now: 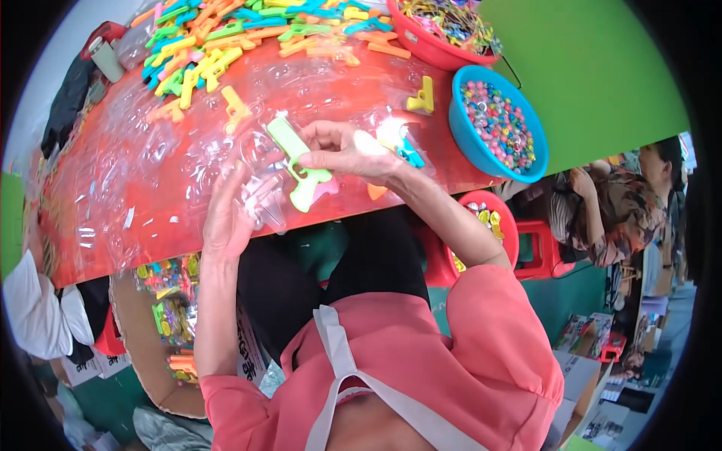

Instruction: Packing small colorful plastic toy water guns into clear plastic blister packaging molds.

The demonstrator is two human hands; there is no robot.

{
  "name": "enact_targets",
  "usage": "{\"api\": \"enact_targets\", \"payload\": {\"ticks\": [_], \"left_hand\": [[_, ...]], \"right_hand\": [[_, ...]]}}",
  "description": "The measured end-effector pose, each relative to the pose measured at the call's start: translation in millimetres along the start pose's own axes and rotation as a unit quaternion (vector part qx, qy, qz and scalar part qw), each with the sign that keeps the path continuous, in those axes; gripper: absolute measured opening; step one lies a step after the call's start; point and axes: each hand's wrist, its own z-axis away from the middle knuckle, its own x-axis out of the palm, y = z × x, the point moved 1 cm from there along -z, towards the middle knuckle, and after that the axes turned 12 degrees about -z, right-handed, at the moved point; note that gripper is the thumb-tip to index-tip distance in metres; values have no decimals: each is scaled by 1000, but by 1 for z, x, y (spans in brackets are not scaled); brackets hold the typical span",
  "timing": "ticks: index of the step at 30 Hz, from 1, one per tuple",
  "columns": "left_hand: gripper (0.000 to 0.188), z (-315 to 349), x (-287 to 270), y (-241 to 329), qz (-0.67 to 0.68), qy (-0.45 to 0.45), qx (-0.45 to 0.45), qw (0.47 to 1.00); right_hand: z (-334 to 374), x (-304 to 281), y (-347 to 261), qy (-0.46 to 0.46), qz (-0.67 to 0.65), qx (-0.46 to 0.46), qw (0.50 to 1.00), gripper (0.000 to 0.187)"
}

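My right hand (342,150) grips a light green toy pistol (288,140), thumb and fingers closed around its upper part, the handle pointing down. A bit of pink shows behind the handle. To the left, my left hand (228,214) has its fingers pointing up and curved around the edge of a clear plastic shell (263,197); its thumb side is partly hidden by glare on the plastic. The two hands are apart, above the front edge of the red table (169,255). Loose orange (236,110) and yellow toy pistols (422,95) lie beyond them.
A heap of coloured toy pistols (218,37) covers the back. Clear plastic shells (113,188) spread across the left. A blue basin of beads (457,124) and a red basin (440,56) stand right. Below are a cardboard box (139,331) and a red stool (538,252). Another person (632,195) sits right.
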Motion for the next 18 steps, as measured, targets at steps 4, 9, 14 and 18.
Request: {"api": "enact_targets", "payload": {"ticks": [4, 9, 14, 18], "left_hand": [[47, 0, 25, -5, 172, -56, -8, 984], [34, 12, 25, -18, 28, 36, 25, 999], [40, 20, 33, -19, -3, 10, -9, 1000], [43, 8, 61, -25, 25, -48, -42, 998]], "right_hand": [[10, -3, 3, 137, 61, -35, 988, 28], [32, 4, 1, 122, 128, -63, 982, 40], [99, -41, 10, 362, 399, -243, 806, 26], [140, -71, 50, 446, 533, -150, 704, 30]]}}
